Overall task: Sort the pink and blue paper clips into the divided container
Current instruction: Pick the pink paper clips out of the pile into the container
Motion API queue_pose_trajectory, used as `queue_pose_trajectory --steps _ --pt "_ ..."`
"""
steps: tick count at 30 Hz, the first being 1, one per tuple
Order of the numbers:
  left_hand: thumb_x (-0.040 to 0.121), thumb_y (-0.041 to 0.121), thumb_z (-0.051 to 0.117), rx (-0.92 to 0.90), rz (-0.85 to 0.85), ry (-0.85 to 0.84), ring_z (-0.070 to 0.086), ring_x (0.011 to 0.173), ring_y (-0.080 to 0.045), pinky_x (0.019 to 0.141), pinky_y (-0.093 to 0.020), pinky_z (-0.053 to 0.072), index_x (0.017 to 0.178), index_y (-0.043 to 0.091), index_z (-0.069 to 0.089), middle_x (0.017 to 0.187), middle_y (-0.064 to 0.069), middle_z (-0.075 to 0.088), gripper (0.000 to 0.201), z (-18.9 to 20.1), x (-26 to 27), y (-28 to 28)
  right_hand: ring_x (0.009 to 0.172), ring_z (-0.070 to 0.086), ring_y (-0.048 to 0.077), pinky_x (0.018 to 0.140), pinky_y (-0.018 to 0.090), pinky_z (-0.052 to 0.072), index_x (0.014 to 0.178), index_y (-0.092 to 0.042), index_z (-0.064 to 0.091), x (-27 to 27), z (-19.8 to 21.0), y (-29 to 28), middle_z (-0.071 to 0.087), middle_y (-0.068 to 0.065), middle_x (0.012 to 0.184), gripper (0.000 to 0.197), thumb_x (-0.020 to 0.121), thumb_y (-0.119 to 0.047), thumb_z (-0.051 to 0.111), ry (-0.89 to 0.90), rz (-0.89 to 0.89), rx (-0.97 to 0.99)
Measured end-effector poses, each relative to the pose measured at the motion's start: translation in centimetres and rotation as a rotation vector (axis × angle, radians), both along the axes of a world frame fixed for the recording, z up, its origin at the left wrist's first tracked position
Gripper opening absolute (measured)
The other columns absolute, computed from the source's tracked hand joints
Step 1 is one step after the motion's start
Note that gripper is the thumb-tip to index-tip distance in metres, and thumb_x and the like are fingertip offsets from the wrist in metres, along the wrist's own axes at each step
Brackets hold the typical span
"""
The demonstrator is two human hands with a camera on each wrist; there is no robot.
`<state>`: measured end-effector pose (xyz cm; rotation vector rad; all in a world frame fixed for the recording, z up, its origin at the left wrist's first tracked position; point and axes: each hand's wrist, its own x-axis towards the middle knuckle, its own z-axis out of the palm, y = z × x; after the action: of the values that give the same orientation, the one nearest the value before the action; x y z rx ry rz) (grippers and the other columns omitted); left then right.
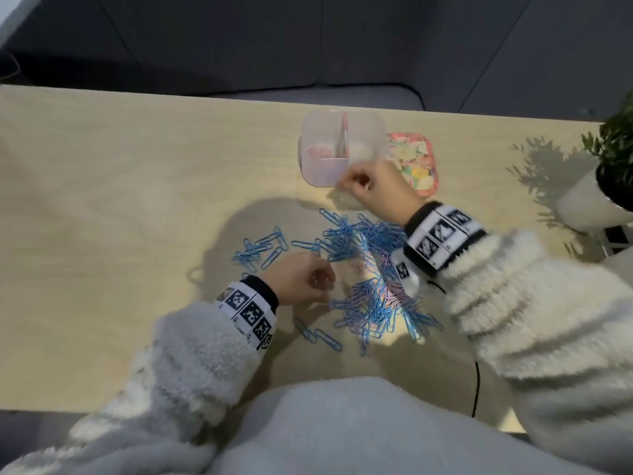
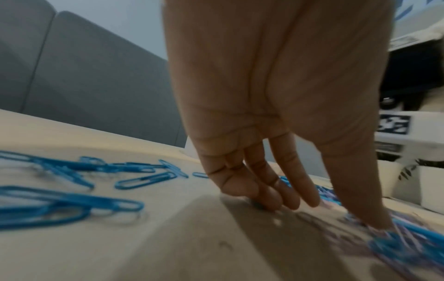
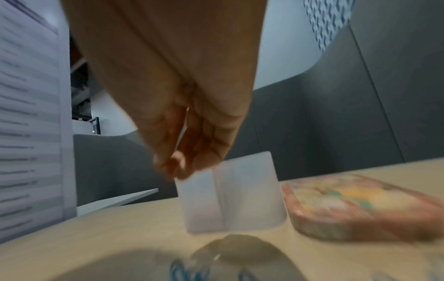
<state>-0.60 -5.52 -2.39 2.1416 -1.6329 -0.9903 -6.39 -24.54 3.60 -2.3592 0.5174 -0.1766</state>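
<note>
A translucent divided container (image 1: pixel 320 173) stands at the table's far middle, with pink clips in its left compartment. The main pile of blue and pink paper clips (image 1: pixel 366 269) lies in front of it. A smaller group of blue clips (image 1: pixel 260 248) lies to the left. My right hand (image 1: pixel 370 183) hovers at the container's (image 3: pixel 240 197) near wall with fingertips (image 3: pixel 177 169) drawn together; blur hides whether they hold a clip. My left hand (image 1: pixel 301 279) rests at the pile's left edge. Its straight fingers (image 2: pixel 266 197) touch the table and its thumb lies on the mixed clips (image 2: pixel 396 245).
A pink patterned lid (image 1: pixel 416 162) lies flat right of the container, also in the right wrist view (image 3: pixel 355 205). A potted plant in a white pot (image 1: pixel 596 204) stands at the table's right edge. Loose blue clips (image 1: pixel 318 334) lie near the front edge.
</note>
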Motion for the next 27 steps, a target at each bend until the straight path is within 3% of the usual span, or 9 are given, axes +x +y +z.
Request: queue_pose_trajectory --steps 2,4,8,13,16,18,21,23,27 --pt "0.069 0.034 0.076 0.014 -0.009 -0.021 0.049 0.077 -0.01 0.074 -0.029 0.046 0.095 0.02 0.067 0.087 0.005 0.052 0.03 -0.1 -0.6 0.3 0.068 0.055 0.01 0.062 0.015 0.038 0.092 -0.007 0.072 -3.3 -1.3 1.4 0.072 0.008 0.087 0.015 0.084 -0.007 0.06 0.16 0.146 0.047" --pt "0.071 0.03 0.075 0.026 -0.015 -0.023 0.05 0.081 -0.011 0.077 -0.03 0.047 0.095 0.02 0.067 0.09 0.004 0.051 0.027 -0.1 -1.0 0.4 0.072 0.056 0.013 0.064 0.019 0.037 0.089 -0.009 0.073 -6.1 -2.7 2.7 0.07 0.006 0.084 0.014 0.08 -0.006 0.063 0.284 0.227 0.041" --pt "0.077 0.017 0.069 0.019 0.007 -0.025 0.05 0.081 -0.012 0.076 -0.028 0.046 0.093 0.015 0.067 0.089 0.004 0.05 0.016 -0.1 -1.1 0.3 0.075 0.052 0.012 0.063 0.017 0.036 0.087 -0.011 0.073 -9.3 -5.0 4.7 0.055 -0.009 0.078 0.014 0.074 -0.007 0.068 0.348 0.302 0.069" --pt "0.084 0.015 0.061 0.01 0.006 -0.059 0.056 0.086 -0.019 0.077 -0.029 0.043 0.093 0.012 0.066 0.095 -0.007 0.059 0.011 -0.2 -1.3 0.5 0.092 0.055 0.022 0.072 0.031 0.041 0.086 -0.013 0.068 -10.7 -6.3 5.3 0.06 0.006 0.095 0.011 0.076 -0.013 0.065 0.313 0.322 -0.1" --pt "0.085 0.012 0.06 -0.017 0.054 -0.066 0.049 0.081 -0.014 0.075 -0.025 0.041 0.091 0.01 0.066 0.094 -0.005 0.055 0.009 -0.2 -1.1 1.0 0.094 0.055 0.024 0.077 0.037 0.046 0.084 -0.011 0.064 -11.2 -6.2 4.6 0.061 0.007 0.094 0.007 0.079 -0.011 0.059 0.328 0.28 -0.141" --pt "0.084 0.011 0.059 -0.026 0.073 -0.054 0.048 0.082 -0.014 0.077 -0.025 0.042 0.089 0.009 0.066 0.09 0.0 0.05 0.009 -0.2 -0.8 1.3 0.083 0.056 0.023 0.076 0.036 0.047 0.082 -0.01 0.062 -11.7 -6.1 3.8 0.061 0.004 0.085 0.007 0.081 -0.007 0.056 0.288 0.201 -0.122" --pt "0.083 0.014 0.059 -0.031 0.084 -0.066 0.047 0.083 -0.013 0.074 -0.022 0.038 0.089 0.009 0.063 0.088 0.001 0.05 0.008 -0.1 -0.8 1.7 0.063 0.051 0.007 0.065 0.021 0.041 0.094 -0.013 0.065 -12.4 -5.9 2.8 0.052 -0.007 0.068 0.016 0.085 -0.004 0.055 0.182 0.023 0.036" --pt "0.082 0.02 0.062 -0.064 0.118 -0.079 0.05 0.08 -0.015 0.073 -0.026 0.043 0.09 0.011 0.059 0.085 0.002 0.053 0.013 -0.2 -1.1 1.6 0.053 0.046 -0.001 0.057 0.014 0.033 0.1 -0.016 0.066 -12.3 -5.9 2.4 0.046 -0.011 0.063 0.027 0.084 0.001 0.052 0.126 -0.053 0.143" --pt "0.072 0.04 0.072 -0.059 0.149 -0.167 0.051 0.078 -0.018 0.074 -0.034 0.046 0.092 0.012 0.054 0.085 0.0 0.054 0.039 -0.6 -2.1 1.0 0.052 0.044 -0.002 0.059 0.022 0.035 0.074 -0.024 0.057 -11.1 -5.9 2.7 0.051 -0.011 0.064 0.026 0.085 -0.001 0.051 0.119 -0.12 0.249"
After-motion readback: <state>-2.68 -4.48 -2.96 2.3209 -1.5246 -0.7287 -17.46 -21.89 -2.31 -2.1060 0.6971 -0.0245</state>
